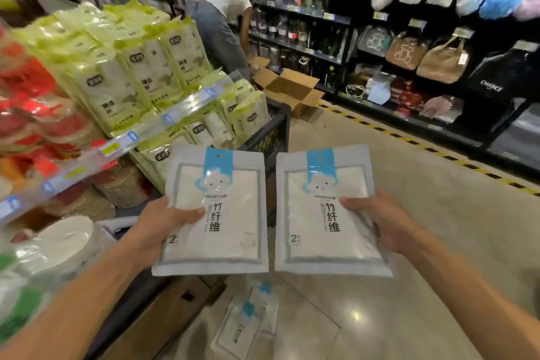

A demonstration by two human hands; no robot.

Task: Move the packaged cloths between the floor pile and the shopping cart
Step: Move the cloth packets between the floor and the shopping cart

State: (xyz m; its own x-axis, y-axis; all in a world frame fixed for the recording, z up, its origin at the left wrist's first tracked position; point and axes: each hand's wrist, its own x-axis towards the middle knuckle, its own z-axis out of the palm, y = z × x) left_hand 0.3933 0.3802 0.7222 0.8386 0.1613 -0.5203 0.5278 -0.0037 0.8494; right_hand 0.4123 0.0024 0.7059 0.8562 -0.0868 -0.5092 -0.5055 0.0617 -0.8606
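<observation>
The step in hand looks like the carry between pick-up and drop: both hands are raised in front of the body, each holding one packaged cloth flat and face-up above the floor. The left hand pinches the left packet at its left edge, thumb lying across the printed front and fingers hidden beneath; the right hand grips the right packet at its right edge in the same way. The two packets sit side by side, just apart, not overlapping. Directly below them, on the polished floor, lies the floor pile, a loose, blurred heap of the same packets. The shopping cart stands just beyond the packets, a dark mesh-sided basket against the shelf end; how full it is cannot be told. Judging by this, the next move calls for reaching forward over the cart's rim and releasing both packets, or lowering them onto the pile if the transfer runs the other way. The packets are flat, rectangular pouches of glossy film, white with a blue header strip and a sealed border; the folded cloth inside looks soft and thin, so they should flex and slide easily on one another.
</observation>
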